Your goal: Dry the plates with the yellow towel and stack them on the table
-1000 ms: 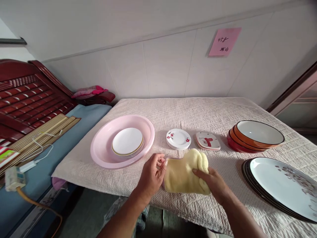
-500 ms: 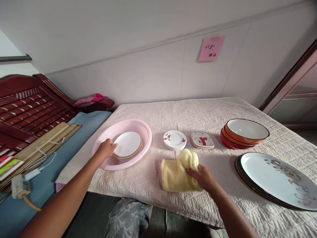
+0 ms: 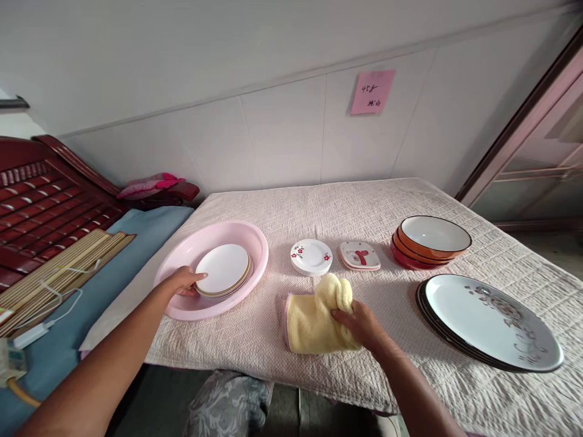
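My left hand (image 3: 186,281) reaches into the pink basin (image 3: 166,267), thumb over the rim of the top white plate (image 3: 223,269) and fingers underneath its edge. That plate lies on a stack of several others; how many my fingers grip is hidden. In my right hand (image 3: 359,321) is a bunched corner of a folded yellow towel (image 3: 314,325), which rests on the bed cover. Just beyond the towel stand a stack of small flowered plates (image 3: 312,256) and a few squarish dishes (image 3: 359,255) with a red figure.
Orange and red bowls (image 3: 432,240) are stacked at the right. Nearer me lies a pile of large oval platters (image 3: 492,321) with dark rims. A quilted cover (image 3: 255,340) spreads beneath everything. A pink note (image 3: 373,92) hangs on the wall, and a power strip (image 3: 13,358) lies far left.
My left fingers have slid further under the plate's edge, with the hand slightly more open along the rim. The whole view has shifted a little; my right hand still holds the towel.
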Tool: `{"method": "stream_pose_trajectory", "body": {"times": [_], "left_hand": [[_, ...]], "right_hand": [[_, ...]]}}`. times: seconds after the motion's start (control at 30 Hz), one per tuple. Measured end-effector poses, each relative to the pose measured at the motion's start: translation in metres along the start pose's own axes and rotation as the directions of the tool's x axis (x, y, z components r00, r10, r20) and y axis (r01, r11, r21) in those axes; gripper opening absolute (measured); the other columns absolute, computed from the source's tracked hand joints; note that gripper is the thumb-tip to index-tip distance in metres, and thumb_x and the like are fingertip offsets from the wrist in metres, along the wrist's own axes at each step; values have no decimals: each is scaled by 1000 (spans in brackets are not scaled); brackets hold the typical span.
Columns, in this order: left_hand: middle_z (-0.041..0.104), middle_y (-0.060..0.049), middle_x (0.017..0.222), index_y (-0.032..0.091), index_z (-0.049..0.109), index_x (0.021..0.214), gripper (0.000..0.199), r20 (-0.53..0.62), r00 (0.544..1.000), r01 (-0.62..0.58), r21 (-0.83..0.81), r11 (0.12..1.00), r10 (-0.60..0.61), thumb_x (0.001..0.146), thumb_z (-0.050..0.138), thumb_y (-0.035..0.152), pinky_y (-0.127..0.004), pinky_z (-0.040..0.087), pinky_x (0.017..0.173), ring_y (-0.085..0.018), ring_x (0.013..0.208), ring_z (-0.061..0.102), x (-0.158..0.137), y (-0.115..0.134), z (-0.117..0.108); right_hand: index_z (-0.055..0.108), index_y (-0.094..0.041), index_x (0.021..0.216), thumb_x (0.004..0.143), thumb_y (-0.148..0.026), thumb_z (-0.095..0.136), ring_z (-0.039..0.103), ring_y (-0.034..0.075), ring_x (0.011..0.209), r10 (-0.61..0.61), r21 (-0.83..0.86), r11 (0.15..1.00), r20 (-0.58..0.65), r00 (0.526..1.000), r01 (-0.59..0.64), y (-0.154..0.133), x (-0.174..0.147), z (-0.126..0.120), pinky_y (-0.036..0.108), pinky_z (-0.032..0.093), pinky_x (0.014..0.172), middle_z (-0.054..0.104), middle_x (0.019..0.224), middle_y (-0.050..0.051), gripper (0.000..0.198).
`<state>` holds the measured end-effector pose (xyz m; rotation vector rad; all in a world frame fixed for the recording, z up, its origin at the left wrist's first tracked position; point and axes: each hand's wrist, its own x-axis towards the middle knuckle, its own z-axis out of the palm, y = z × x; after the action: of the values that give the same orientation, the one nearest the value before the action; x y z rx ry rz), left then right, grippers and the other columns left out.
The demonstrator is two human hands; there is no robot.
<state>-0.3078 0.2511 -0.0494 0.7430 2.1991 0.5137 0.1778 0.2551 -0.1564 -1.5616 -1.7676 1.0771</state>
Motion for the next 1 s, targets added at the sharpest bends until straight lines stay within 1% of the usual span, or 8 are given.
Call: {"method": "stream_pose_trajectory", "body": {"times": [0.1,0.27,0.4,0.53,0.63,0.73,0.9,1.0], "left_hand": [[64,-5,55,15,56,69,50,10,1000,-1,-28,1000,2,43,90,39,-31,54,58,-20,54,63,0,-1,-4],[67,-7,61,13,59,71,50,17,1000,-13,-83,996,15,41,91,39,-33,56,61,-23,62,65,-2,0,-10],[66,-4,64,14,59,72,44,-35,998,-48,-161,986,43,44,89,33,-30,55,57,-21,64,64,-8,4,-16],[65,-4,62,13,58,71,30,-89,994,-91,-279,956,69,55,83,21,-28,53,52,-18,57,61,-20,11,-19],[68,-8,70,11,60,77,18,-105,986,-159,-416,895,126,63,72,11,-28,55,55,-18,62,64,-30,16,-15],[69,-7,74,11,60,81,17,-161,971,-236,-536,810,176,65,64,4,-26,55,55,-16,65,64,-35,18,-9],[68,-3,75,13,57,78,16,-297,928,-369,-648,666,225,67,64,5,-25,56,62,-17,73,66,-40,21,-3],[70,-3,83,15,58,83,19,-373,890,-455,-689,564,261,67,62,5,-27,57,69,-19,86,68,-63,34,3]], "right_hand": [[58,-20,66,70,-34,63,65,29,68,83,-17,996,8,997,-83,-7,-1,-1,38,44,61,70,71,13,16],[57,-21,68,71,-32,61,65,29,71,105,-26,994,10,994,-105,-16,-4,-1,38,45,65,71,74,12,12],[56,-21,68,72,-32,60,65,29,72,121,-44,992,9,993,-120,-20,-6,-3,37,44,64,70,74,12,13],[56,-19,69,72,-32,60,65,29,74,125,-41,991,21,992,-124,-24,-7,-5,36,44,64,71,75,13,13],[56,-19,69,71,-32,59,65,29,74,126,-38,991,24,992,-125,-25,-6,-4,35,44,63,71,75,12,13],[56,-20,69,71,-34,59,65,28,73,120,-34,992,19,993,-119,-23,-5,-3,35,44,64,71,73,11,14],[57,-21,69,70,-35,59,66,30,73,115,-23,993,14,993,-114,-17,-3,-2,38,44,65,71,75,13,14],[56,-22,67,69,-35,61,66,31,72,112,-24,993,-3,994,-112,-16,-2,-2,39,43,64,71,73,14,15]]}}
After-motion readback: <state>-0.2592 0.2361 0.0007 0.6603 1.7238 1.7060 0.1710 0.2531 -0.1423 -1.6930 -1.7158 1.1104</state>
